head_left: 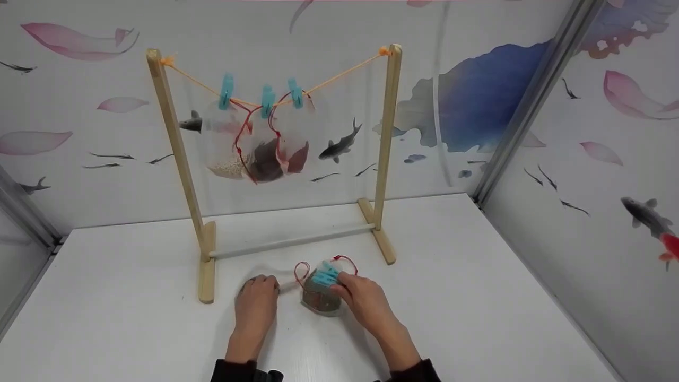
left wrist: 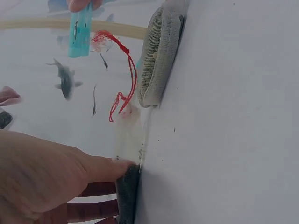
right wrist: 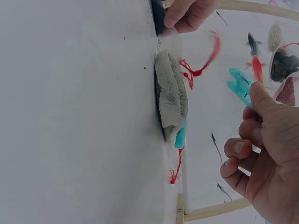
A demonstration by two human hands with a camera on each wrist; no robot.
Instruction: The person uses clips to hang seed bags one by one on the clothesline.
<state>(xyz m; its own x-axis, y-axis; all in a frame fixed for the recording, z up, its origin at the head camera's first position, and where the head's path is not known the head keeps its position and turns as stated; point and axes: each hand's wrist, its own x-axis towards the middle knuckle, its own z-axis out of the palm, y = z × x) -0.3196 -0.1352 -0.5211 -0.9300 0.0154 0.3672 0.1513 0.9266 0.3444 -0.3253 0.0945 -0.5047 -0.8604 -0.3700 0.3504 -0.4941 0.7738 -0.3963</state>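
My left hand is low over the white table and grips a small sheer drawstring pouch with dark filling, mostly covered by my hand in the head view. Its red cord trails toward a second mesh pouch, pale with greenish-grey filling, which lies on the table. My right hand pinches a light-blue clothespin between thumb and fingers, above and apart from that pouch. Another blue clothespin is at the pale pouch's far side.
Behind the hands stands a wooden rack with a white crossbar. On its orange string, blue clothespins hold several sheer pouches with red cords. Painted walls border the table.
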